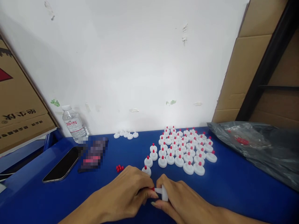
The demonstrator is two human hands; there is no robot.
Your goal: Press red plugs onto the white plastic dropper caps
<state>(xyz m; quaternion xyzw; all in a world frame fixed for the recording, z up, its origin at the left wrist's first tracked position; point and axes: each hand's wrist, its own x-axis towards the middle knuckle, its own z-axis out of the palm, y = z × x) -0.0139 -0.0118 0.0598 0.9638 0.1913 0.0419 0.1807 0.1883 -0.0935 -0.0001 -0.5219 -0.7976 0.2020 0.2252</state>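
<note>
At the front of the blue table, my right hand (184, 194) grips a white nozzle cap (164, 193) by its wide base, its spout turned to the left. My left hand (126, 193) pinches a small red tip (153, 189) at the end of that spout; the fingers partly hide it. Just beyond my hands stands a white cap with a red tip (146, 170). A large group of such red-tipped caps (179, 161) spreads upright to the right. Beside my left hand lies a small pile of loose red tips (120, 168).
Several white caps without red tips (130, 136) lie by the wall. A water bottle (74, 124), a black phone (62, 165) and a dark pixelated item (93, 154) are at left. A grey plastic bag (254, 149) covers the right side. Cardboard (21, 93) leans at left.
</note>
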